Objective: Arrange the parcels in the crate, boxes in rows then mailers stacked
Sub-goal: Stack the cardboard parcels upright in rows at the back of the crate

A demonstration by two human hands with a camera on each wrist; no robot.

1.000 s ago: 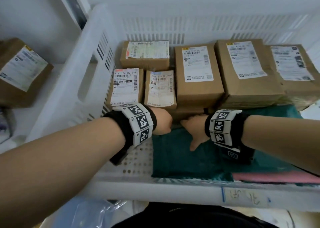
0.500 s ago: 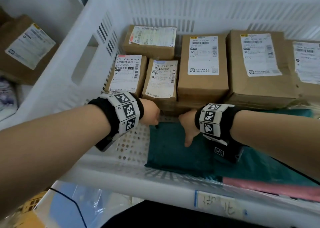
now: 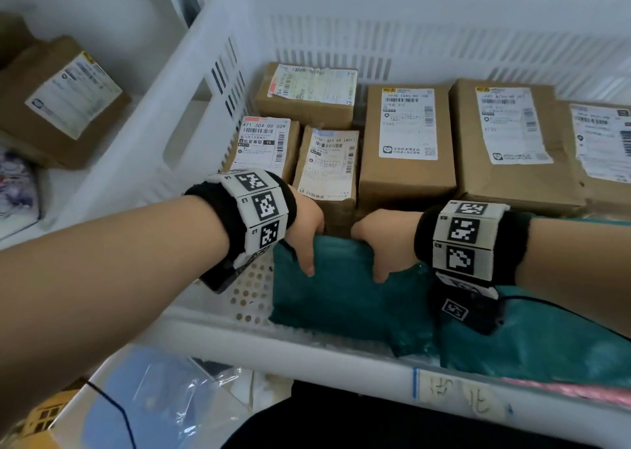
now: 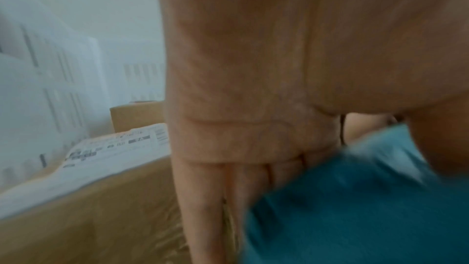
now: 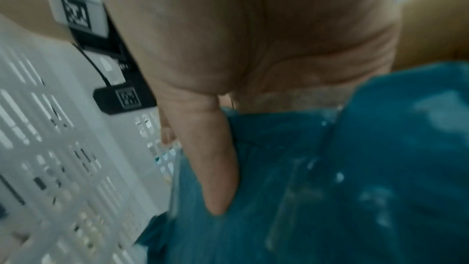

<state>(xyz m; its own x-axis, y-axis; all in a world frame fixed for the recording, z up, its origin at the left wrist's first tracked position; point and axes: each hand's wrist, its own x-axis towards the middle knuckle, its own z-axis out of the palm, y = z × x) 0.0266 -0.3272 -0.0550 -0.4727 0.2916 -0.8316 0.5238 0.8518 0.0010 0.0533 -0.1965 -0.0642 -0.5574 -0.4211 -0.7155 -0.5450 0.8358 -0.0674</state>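
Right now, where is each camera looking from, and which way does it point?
Head: on the person's head, looking down into the white crate at boxes; both forearms, left hand and right hand show.
Left wrist: along the left hand toward a labelled box.
Right wrist: along the right hand; the thumb lies on teal.
Shared: all three see the teal mailer.

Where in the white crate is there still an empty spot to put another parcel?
Bare crate floor shows at the near left, between the left wall, the small boxes and the teal mailer both hands grip. The back row is crowded with boxes.
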